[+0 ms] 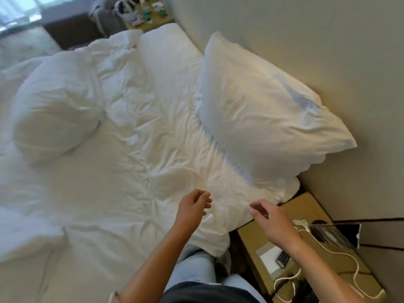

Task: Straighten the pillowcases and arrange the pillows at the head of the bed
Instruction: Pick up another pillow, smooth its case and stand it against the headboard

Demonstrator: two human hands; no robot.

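A white pillow (262,110) leans against the wall at the head of the bed, on the near right side, its case fairly smooth. A second white pillow (56,106), crumpled, lies on the left, out on the mattress. The bed sheet (135,171) is wrinkled. My left hand (192,206) hovers over the sheet near the bed's edge, fingers loosely curled and holding nothing. My right hand (269,217) hangs beside it over the bed corner, fingers apart and empty. Both hands are well short of either pillow.
A bunched white duvet (118,53) lies at the far side of the bed. A wooden nightstand (258,237) at the lower right carries a white cable (341,256) and a remote. Another cluttered nightstand (150,14) stands beyond the bed. The wall (306,40) runs along the right.
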